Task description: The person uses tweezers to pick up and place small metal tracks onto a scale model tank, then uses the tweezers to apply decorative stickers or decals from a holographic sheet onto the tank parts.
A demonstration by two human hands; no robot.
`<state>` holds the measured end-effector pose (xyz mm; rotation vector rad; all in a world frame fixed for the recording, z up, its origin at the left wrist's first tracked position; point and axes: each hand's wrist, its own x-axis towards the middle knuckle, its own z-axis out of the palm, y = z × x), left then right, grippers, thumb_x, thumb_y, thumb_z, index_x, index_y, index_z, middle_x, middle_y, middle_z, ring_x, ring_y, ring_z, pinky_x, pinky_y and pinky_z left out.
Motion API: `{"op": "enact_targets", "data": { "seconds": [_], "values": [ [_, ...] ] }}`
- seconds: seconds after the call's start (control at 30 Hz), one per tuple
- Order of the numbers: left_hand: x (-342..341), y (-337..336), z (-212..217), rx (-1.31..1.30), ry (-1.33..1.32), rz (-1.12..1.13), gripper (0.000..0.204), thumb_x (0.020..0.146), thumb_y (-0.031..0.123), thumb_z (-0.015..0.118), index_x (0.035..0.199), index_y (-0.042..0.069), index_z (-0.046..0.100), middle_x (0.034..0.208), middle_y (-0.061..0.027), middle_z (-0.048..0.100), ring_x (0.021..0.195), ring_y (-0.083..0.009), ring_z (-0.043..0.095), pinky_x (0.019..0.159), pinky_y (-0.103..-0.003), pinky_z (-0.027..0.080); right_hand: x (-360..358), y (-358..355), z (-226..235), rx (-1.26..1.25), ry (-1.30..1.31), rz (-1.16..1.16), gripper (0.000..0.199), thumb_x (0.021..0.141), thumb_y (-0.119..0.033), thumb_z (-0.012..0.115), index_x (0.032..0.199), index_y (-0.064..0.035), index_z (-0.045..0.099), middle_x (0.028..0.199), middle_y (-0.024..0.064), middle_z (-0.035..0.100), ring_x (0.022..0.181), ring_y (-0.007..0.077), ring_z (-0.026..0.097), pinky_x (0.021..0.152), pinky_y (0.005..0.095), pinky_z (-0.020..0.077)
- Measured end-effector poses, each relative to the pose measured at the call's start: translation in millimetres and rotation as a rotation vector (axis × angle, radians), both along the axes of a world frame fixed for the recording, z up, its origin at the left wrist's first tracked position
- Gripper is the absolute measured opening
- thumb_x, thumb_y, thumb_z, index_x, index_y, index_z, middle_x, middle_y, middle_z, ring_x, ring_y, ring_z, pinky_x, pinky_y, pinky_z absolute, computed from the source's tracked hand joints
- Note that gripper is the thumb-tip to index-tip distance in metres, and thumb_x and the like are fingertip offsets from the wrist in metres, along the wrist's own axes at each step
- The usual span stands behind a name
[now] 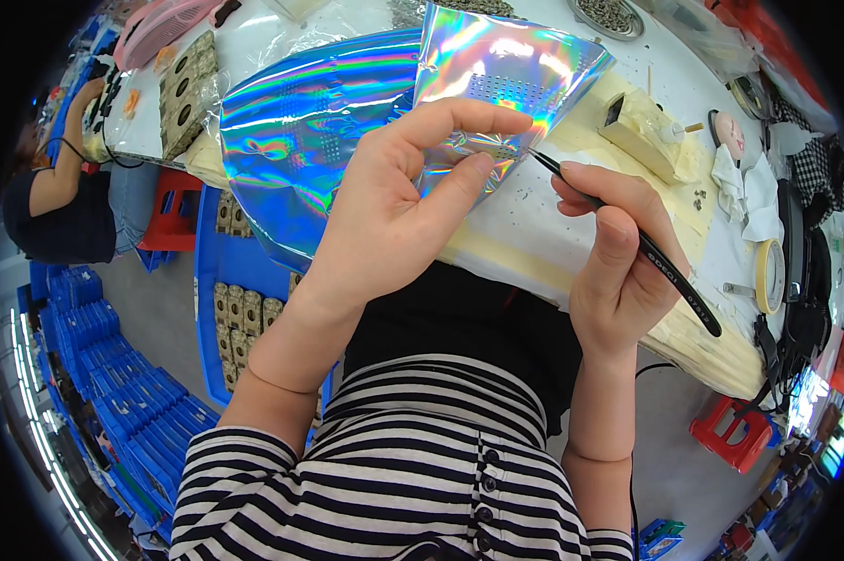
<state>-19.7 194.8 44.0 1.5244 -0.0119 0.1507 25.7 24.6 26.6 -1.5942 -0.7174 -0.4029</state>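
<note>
My left hand [403,187] is at the lower edge of a shiny holographic sheet [506,56], which carries rows of small dark dots. Its thumb and index finger curve round that edge with their tips apart, and the other fingers are hidden. In my right hand [623,248], slim black tweezers [660,257] are held like a pen between thumb and fingers. Their thin tip reaches the sheet's right edge, close to my left index fingertip. Whether the tip holds anything is too small to tell. A larger blue holographic sheet [286,140] lies to the left, partly behind my left hand.
On the right of the table are a cream block [642,136], a tape roll [770,276] and white tissue [729,178]. A metal dish [611,14] of small parts stands far back. Below left, a blue tray [209,309] holds several patterned pieces. Another person [62,201] works at left.
</note>
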Motion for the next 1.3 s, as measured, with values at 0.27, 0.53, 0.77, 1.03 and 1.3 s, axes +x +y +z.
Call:
{"op": "enact_targets", "data": {
  "seconds": [0.27, 0.53, 0.77, 1.03, 1.3],
  "values": [
    [0.8, 2.1, -1.1, 0.039, -0.016, -0.008, 0.029, 0.092, 0.000, 0.055, 0.120, -0.002, 0.061, 0.107, -0.0068, 0.066, 0.097, -0.0091, 0.062, 0.082, -0.022, 0.050, 0.0, -0.2, 0.0, 0.004, 0.003, 0.001, 0.024, 0.092, -0.021, 0.066, 0.091, 0.0026, 0.068, 0.083, 0.0092, 0.069, 0.068, 0.0183, 0.061, 0.062, 0.0261, 0.0479],
    [2.1, 2.4, -1.5, 0.065, -0.057, -0.007, 0.029, 0.091, -0.001, 0.055, 0.119, -0.002, 0.062, 0.109, -0.0067, 0.066, 0.099, -0.0092, 0.061, 0.084, -0.023, 0.050, -2.0, -5.7, 5.7, -0.124, 0.022, 0.029, 0.042, 0.103, -0.031, 0.048, 0.100, 0.0081, 0.065, 0.087, 0.0145, 0.069, 0.075, 0.0182, 0.065, 0.072, 0.0286, 0.0523],
    [1.4, 1.7, -0.2, 0.048, -0.035, -0.008, 0.029, 0.091, 0.000, 0.055, 0.120, -0.002, 0.062, 0.110, -0.0075, 0.066, 0.099, -0.0098, 0.062, 0.084, -0.023, 0.050, -1.0, -4.4, 3.6, -0.070, 0.009, 0.021, 0.036, 0.100, -0.027, 0.054, 0.097, 0.0062, 0.066, 0.086, 0.0129, 0.069, 0.073, 0.0177, 0.064, 0.069, 0.0275, 0.0505],
    [1.3, 2.2, -0.5, 0.039, -0.026, -0.013, 0.029, 0.092, 0.000, 0.055, 0.120, -0.002, 0.061, 0.111, -0.0082, 0.066, 0.100, -0.0103, 0.062, 0.085, -0.024, 0.050, 0.6, -0.2, -1.3, 0.020, 0.013, 0.006, 0.024, 0.093, -0.021, 0.065, 0.091, 0.0025, 0.068, 0.083, 0.0086, 0.069, 0.067, 0.0167, 0.060, 0.060, 0.0252, 0.0468],
    [0.5, 1.7, 1.2, 0.033, -0.013, -0.011, 0.029, 0.092, -0.001, 0.055, 0.119, -0.002, 0.062, 0.112, -0.0081, 0.066, 0.102, -0.0108, 0.061, 0.087, -0.024, 0.049, 0.0, -0.4, -1.1, 0.027, 0.027, 0.007, 0.023, 0.093, -0.020, 0.065, 0.091, 0.0026, 0.067, 0.083, 0.0091, 0.069, 0.068, 0.0167, 0.060, 0.062, 0.0251, 0.0469]
  ]
}}
